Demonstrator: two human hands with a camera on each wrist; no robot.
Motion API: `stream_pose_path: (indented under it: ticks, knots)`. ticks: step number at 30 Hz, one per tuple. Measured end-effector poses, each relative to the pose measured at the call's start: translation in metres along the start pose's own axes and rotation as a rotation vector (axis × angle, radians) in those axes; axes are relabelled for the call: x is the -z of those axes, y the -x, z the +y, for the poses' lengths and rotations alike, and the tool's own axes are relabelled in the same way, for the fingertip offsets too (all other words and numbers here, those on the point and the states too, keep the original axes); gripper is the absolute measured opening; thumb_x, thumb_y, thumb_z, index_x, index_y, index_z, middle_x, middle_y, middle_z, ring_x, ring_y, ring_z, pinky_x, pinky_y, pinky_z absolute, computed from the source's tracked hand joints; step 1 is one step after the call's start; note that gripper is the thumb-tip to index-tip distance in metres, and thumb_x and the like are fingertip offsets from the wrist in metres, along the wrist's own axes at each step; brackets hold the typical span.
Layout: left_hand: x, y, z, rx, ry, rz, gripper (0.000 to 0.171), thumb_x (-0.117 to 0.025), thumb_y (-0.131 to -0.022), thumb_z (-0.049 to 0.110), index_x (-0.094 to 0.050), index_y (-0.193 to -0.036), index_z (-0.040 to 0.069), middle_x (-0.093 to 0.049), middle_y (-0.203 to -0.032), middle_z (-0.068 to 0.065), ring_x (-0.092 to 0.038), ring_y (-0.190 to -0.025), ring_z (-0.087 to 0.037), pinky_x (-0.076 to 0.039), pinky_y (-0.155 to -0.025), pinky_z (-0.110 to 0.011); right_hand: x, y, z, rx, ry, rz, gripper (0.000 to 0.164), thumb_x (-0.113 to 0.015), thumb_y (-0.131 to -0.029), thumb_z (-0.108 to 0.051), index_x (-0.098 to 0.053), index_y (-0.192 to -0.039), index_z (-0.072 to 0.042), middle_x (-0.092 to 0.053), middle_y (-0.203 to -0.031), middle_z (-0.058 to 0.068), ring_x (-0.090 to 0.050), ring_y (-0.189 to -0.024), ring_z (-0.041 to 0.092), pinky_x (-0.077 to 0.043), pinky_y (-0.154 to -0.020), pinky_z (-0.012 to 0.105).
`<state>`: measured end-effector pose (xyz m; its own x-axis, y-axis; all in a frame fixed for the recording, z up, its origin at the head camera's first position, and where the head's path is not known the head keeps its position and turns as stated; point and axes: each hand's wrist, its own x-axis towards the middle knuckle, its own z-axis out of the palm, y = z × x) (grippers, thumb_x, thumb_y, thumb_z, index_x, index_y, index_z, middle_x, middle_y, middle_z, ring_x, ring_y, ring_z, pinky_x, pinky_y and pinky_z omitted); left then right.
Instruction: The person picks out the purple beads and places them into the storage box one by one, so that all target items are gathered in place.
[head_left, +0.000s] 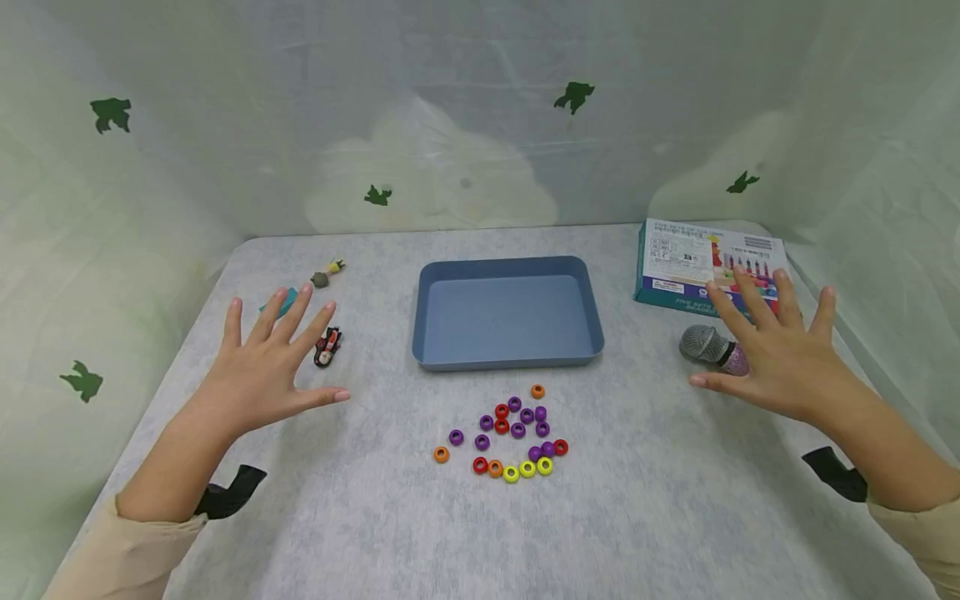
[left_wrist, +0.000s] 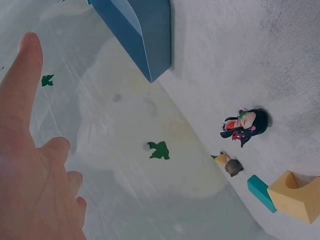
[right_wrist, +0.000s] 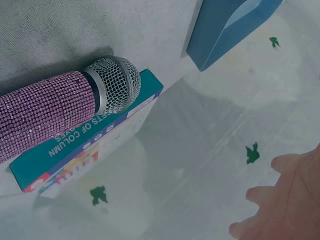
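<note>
My left hand [head_left: 258,375] hovers over the left side of the table, fingers spread and straight, holding nothing. Near its fingers lies a small dark-haired doll figurine [head_left: 327,347]; a teal block [head_left: 279,303] is partly hidden behind them. On the right, my right hand [head_left: 787,367] is likewise spread and holds nothing. It overlaps a microphone [head_left: 702,343] with a silver mesh head and a pink glittery handle [right_wrist: 50,112]. Between the hands, several purple beads [head_left: 535,453], red, orange and yellow ones lie loose before a blue rectangular tray [head_left: 510,364].
A flat printed box [head_left: 678,258] lies at the back right, partly behind the right fingers. Two tiny figures [head_left: 320,280] sit at the back left. The left wrist view shows a tan notched block [left_wrist: 295,200] beside the teal one. Pale sheeting [head_left: 465,125] encloses the table's back and sides.
</note>
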<state>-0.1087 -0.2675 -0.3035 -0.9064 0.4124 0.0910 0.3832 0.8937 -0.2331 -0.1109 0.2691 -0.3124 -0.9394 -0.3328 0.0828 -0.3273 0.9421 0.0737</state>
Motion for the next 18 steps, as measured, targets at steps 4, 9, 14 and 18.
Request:
stream_pose_path:
  ticks: [4,9,14,18]
  knots:
    - [-0.0013,0.0002,-0.0008,0.002,0.002,-0.001,0.097,-0.038,-0.061,0.074,-0.001,-0.135,0.023,0.008,-0.138,-0.005,0.012,-0.122,-0.023,0.019,-0.089,-0.051,0.0000,-0.0004,-0.0001,-0.001,0.006,-0.004,0.101,-0.048,-0.061,-0.068,0.006,-0.133,-0.023,0.015,-0.136,0.009,0.029,-0.114,0.026,0.031,-0.075,0.049]
    - [-0.0032,0.0008,-0.0017,0.005,0.002,-0.003,0.096,-0.039,-0.062,0.073,-0.001,-0.135,0.022,0.008,-0.138,-0.004,0.013,-0.122,-0.022,0.019,-0.089,-0.051,0.0004,-0.0014,0.0004,-0.001,0.017,-0.006,0.101,-0.047,-0.061,-0.068,0.007,-0.133,-0.023,0.013,-0.136,0.009,0.029,-0.114,0.025,0.031,-0.076,0.048]
    - [-0.0048,0.0012,-0.0023,0.000,0.007,0.002,0.097,-0.039,-0.062,0.073,-0.001,-0.135,0.022,0.007,-0.138,-0.005,0.012,-0.122,-0.023,0.018,-0.089,-0.051,0.0002,-0.0016,0.0003,0.006,0.017,0.000,0.100,-0.048,-0.062,-0.068,0.006,-0.134,-0.023,0.013,-0.136,0.009,0.029,-0.114,0.026,0.031,-0.076,0.049]
    - [-0.0059,0.0010,-0.0034,-0.009,0.008,0.008,0.097,-0.040,-0.062,0.073,0.000,-0.135,0.021,0.007,-0.138,-0.005,0.011,-0.122,-0.023,0.018,-0.089,-0.052,-0.0008,-0.0016,-0.0005,0.011,0.008,0.006,0.100,-0.048,-0.062,-0.067,0.005,-0.134,-0.022,0.015,-0.136,0.007,0.029,-0.114,0.025,0.030,-0.077,0.049]
